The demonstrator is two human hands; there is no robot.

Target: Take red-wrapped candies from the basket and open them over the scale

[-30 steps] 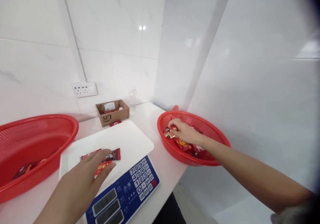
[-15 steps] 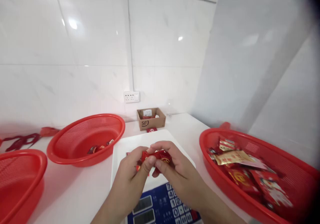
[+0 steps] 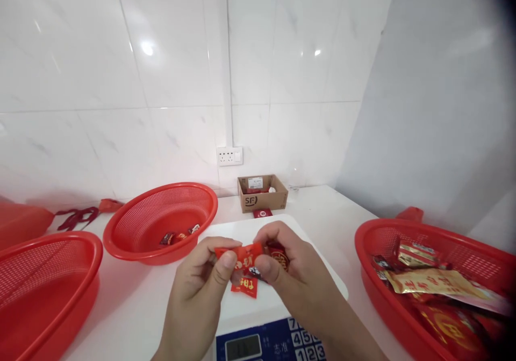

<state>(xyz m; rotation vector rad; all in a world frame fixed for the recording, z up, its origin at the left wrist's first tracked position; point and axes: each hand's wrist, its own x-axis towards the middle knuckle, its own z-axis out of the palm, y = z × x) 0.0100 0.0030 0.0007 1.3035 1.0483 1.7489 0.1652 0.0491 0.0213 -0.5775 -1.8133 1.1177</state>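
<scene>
Between my two hands is a small red wrapped candy with gold print, held above the white scale. My left hand pinches its left end between thumb and fingers. My right hand grips the right end, and dark red wrapped sweets with a gold emblem show between its fingers. Just below, a red packet with yellow characters lies on the scale's white pan. The fingertips partly hide what the right hand holds.
The scale's blue keypad panel is nearest me. A red basket with a few sweets stands left, another red basket nearer. On the right, a red basket holds several packets. Behind is a cardboard box with a red packet before it.
The view has swung left, so things sit further right. My hands have drawn slightly apart, and the red candy between them is now more visible, as is the packet beneath.
</scene>
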